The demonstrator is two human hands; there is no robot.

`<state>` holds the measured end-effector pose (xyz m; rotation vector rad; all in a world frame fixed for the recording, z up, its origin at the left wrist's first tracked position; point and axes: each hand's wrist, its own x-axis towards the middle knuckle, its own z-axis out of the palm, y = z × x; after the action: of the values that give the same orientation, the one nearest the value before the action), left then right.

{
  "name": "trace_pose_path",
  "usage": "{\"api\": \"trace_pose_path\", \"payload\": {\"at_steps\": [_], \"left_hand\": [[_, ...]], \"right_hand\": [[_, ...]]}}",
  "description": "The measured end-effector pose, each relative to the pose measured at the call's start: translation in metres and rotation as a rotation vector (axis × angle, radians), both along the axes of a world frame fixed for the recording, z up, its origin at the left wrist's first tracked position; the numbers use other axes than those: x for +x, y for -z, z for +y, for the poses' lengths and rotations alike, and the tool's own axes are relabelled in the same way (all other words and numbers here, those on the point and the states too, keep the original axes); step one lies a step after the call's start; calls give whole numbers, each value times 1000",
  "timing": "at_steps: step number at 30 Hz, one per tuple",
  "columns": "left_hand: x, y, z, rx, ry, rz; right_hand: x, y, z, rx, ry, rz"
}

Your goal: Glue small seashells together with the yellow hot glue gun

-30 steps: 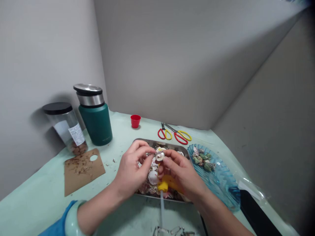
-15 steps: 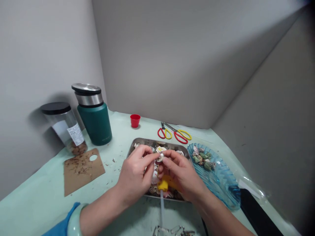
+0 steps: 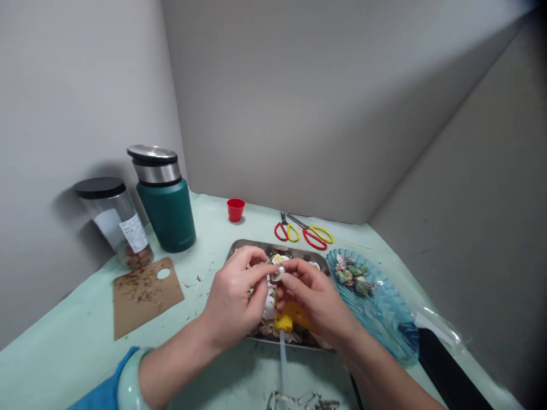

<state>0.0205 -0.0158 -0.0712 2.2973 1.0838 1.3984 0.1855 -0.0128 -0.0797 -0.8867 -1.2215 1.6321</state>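
Note:
Over the metal tray (image 3: 294, 247), my two hands meet at a small white shell (image 3: 277, 277) with a pearl bead (image 3: 281, 270) on it. My right hand (image 3: 318, 299) pinches the shell between thumb and forefinger. The forefinger of my left hand (image 3: 234, 293) presses at the bead, its thumb tucked close below. Beneath my right palm is a yellow glue gun (image 3: 284, 323), partly hidden, with a clear glue stick (image 3: 282, 356) pointing toward me; whether the lower fingers grip it is unclear. Shells and white flower shapes fill the tray.
A blue glass dish (image 3: 376, 319) with small shells (image 3: 354, 276) stands at right. Behind lie two scissors (image 3: 318, 236) and a red cup (image 3: 235, 210). At left are a green bottle (image 3: 167, 216), a clear jar (image 3: 123, 228) and cardboard (image 3: 147, 299). Metal clips (image 3: 303, 401) lie in front.
My left forefinger stays at the bead while its other fingers shift slightly. The shell remains pinched in my right hand. The whole view has moved a little.

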Motion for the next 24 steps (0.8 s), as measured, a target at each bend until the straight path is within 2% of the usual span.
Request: {"api": "trace_pose_path", "payload": {"at_steps": [6, 10, 18, 24], "left_hand": [[-6, -9, 1, -1, -39, -61], [-8, -12, 4, -58, -25, 27], [-10, -4, 11, 123, -46, 175], [-17, -14, 15, 147, -136, 328]], "right_hand": [[2, -4, -2, 65, 36, -71], [1, -8, -3, 134, 52, -159], [-1, -6, -5, 247, 95, -344], [2, -9, -4, 395, 200, -517]]}}
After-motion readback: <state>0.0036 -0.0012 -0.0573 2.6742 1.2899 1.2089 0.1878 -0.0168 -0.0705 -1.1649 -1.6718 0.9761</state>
